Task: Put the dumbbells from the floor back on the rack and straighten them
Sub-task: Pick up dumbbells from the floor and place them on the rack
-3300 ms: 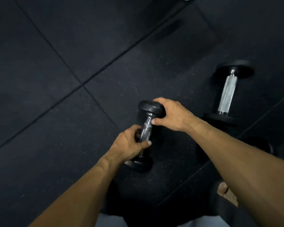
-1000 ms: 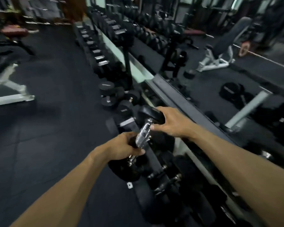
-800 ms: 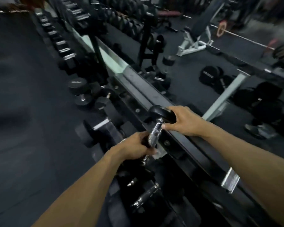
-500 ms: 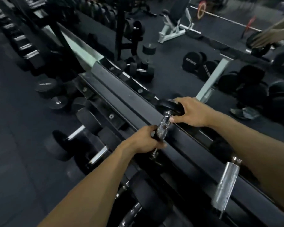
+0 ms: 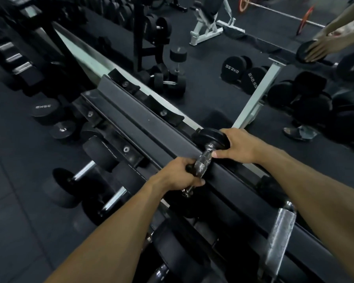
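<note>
Knurled chrome dumbbell [image 5: 205, 158], round rubber ends, gripped over rack [image 5: 143, 127]

- We see dark rubber floor tiles [image 5: 18, 211] at eight o'clock.
- At one o'clock stands a white bench [image 5: 208, 27]; the light is dim.

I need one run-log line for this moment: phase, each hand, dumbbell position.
phase: placing on rack | left hand: grips handle | right hand: on far head | dumbbell: across top rail, not released
</note>
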Demonstrator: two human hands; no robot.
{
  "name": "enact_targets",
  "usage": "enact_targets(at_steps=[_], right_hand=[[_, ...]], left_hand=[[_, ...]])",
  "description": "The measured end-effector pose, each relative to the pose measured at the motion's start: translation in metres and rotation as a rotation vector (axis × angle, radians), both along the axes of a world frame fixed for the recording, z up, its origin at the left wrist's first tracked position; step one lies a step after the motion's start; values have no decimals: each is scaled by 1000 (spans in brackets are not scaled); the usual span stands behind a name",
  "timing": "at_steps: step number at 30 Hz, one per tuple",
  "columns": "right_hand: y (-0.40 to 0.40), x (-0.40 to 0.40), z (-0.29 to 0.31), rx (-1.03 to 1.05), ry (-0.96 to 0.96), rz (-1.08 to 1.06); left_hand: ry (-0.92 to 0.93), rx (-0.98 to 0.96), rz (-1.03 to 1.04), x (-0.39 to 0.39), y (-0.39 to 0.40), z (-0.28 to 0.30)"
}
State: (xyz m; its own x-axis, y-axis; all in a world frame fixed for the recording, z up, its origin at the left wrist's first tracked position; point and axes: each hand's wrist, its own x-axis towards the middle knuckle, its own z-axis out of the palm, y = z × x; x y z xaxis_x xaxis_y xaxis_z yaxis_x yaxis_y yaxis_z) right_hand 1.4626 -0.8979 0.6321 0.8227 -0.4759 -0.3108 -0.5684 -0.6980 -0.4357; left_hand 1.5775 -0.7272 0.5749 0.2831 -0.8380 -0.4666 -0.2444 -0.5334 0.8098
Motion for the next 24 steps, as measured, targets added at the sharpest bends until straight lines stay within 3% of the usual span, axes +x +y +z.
enact_targets(at_steps=[15, 19, 24], right_hand=[[15, 4, 17, -111, 58, -19], [37, 15, 36, -242, 2, 69], [101, 34, 51, -347, 29, 266]], left_hand=[[-381, -65, 12, -11, 21, 11], [-453, -102, 36, -10, 55, 22], [-567, -8, 104, -6, 123, 34]])
